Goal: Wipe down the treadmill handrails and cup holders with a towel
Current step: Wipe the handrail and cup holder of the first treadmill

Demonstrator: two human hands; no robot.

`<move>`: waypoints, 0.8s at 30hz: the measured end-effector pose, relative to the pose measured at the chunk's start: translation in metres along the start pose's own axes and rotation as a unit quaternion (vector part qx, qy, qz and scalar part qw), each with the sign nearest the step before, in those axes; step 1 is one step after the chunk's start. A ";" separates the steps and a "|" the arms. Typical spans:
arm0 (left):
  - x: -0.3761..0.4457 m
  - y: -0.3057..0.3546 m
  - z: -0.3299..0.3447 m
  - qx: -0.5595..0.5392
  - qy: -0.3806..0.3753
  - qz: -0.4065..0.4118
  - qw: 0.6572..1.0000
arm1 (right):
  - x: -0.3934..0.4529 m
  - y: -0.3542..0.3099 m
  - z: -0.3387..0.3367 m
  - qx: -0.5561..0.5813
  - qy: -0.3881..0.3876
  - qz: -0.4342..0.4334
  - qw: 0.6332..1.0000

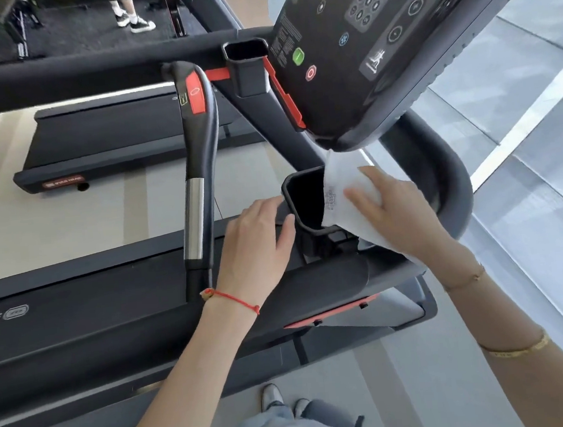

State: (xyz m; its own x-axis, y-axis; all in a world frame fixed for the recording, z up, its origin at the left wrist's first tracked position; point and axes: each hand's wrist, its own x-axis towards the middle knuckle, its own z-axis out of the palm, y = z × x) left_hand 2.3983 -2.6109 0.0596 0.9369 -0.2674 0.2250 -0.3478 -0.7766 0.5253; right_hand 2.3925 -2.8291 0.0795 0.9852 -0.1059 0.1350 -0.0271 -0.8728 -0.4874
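Near cup holder point(307, 207) sits centre frame, just below the treadmill console point(377, 49). Left hand point(258, 239) comes in from 7 o'clock, wrist with red string bracelet point(233, 299), fingers straight and relaxed, laid against the holder's outer left wall, thumb on its near rim; grip apart, nothing clamped. Right hand point(393, 209) enters from 4 o'clock, fingers straight and spread, palm flat on the white towel point(339, 187), pressing it over the holder's right rim. Towel's lower end hangs into the holder, label showing. Second cup holder point(247, 65) at 12 o'clock. Pulse-grip handrail point(198, 145) at 10 o'clock of the left hand, untouched.
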 end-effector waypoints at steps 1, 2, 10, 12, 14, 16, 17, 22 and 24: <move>0.002 0.000 0.002 0.001 -0.009 -0.003 1.000 | 0.000 0.000 0.000 -0.003 -0.015 -0.012 1.000; 0.004 -0.001 0.004 0.001 -0.015 -0.007 1.000 | 0.001 0.004 -0.001 -0.005 -0.024 -0.020 1.000; 0.011 -0.001 0.013 -0.008 -0.024 -0.056 0.998 | -0.001 0.018 -0.002 0.032 -0.004 -0.027 0.999; 0.014 0.000 0.016 -0.015 -0.016 -0.073 0.997 | 0.001 0.018 -0.003 0.033 -0.005 -0.010 0.999; 0.014 0.003 0.020 -0.031 -0.008 -0.091 0.995 | 0.007 0.019 -0.001 0.025 -0.034 -0.022 0.999; 0.015 0.007 0.023 -0.054 -0.005 -0.103 0.993 | 0.022 0.019 0.002 0.022 -0.075 -0.058 0.995; 0.015 0.008 0.024 -0.062 -0.003 -0.108 0.992 | 0.033 0.020 0.004 0.024 -0.094 -0.071 0.993; 0.018 0.008 0.024 -0.075 0.004 -0.128 0.989 | 0.078 0.028 0.013 0.031 -0.162 -0.130 0.978; 0.018 0.009 0.024 -0.073 0.004 -0.129 0.989 | 0.077 0.034 0.011 0.023 -0.173 -0.164 0.971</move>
State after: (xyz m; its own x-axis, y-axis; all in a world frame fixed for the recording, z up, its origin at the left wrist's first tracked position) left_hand 2.4126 -2.6364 0.0488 0.9950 -0.0662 0.0746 -0.0993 -0.7275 0.6789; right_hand 2.4694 -2.8619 0.0642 0.9374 0.3482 -0.0045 0.2981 -0.8092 -0.5063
